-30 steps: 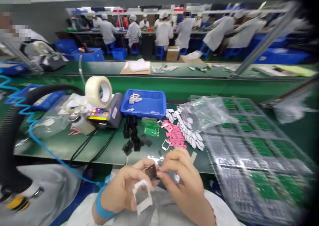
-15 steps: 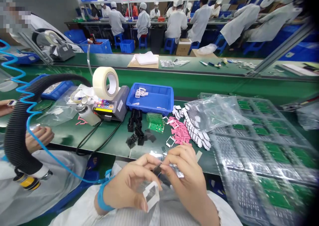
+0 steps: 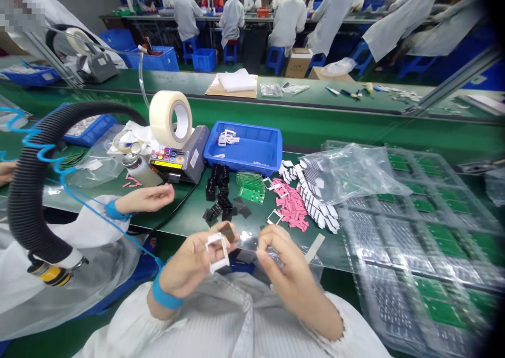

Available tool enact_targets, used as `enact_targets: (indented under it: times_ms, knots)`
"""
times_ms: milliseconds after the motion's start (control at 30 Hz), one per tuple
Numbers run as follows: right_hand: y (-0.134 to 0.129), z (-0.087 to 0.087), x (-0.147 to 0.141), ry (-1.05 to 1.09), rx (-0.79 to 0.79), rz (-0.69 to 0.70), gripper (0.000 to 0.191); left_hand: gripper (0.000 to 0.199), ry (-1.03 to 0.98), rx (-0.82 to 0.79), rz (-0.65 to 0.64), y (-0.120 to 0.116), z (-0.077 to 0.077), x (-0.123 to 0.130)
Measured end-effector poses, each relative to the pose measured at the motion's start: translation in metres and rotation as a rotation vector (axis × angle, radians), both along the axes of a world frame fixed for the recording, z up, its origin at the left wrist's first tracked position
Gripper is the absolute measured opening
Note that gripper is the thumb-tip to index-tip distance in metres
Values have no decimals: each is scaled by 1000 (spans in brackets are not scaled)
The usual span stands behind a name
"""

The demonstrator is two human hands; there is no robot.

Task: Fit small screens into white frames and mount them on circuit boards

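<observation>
My left hand grips a small white plastic frame, tilted, with an open middle. A thin dark square piece is also in its fingers, just above the frame. To the right, my right hand is apart from it, thumb and fingertips pinched together; whatever lies between them is too small to make out. Beyond the hands lie pink strips, another white frame, black square pieces and green circuit boards.
A blue bin holds white frames. Left of it, a tape roll stands on a grey device, beside a bottle. Trays of boards fill the right. A co-worker's hand and a black hose are at left.
My hands have drawn apart; the left, with the frame, went left and up. The dark piece now shows in its fingers. A co-worker's arm has reached right toward the grey device.
</observation>
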State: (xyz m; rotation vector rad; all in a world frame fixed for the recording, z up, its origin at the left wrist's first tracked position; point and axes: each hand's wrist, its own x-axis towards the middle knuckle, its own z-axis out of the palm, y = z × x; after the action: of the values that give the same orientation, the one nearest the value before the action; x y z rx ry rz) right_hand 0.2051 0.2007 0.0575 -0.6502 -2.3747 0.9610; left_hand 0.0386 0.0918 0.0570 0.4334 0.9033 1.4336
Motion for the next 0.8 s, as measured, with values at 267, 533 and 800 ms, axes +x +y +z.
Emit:
enact_targets:
  times_ms: [267, 533, 800]
  knots:
    - [10, -38, -10, -284, 214, -29, 18, 42, 72, -19, -32, -9, -10, -12]
    - [1, 2, -25, 124, 406, 156, 13, 39, 55, 6, -141, -4, -4, 2]
    - [-9, -4, -31, 581, -715, 391, 33, 40, -313, 205, -179, -4, -2, 7]
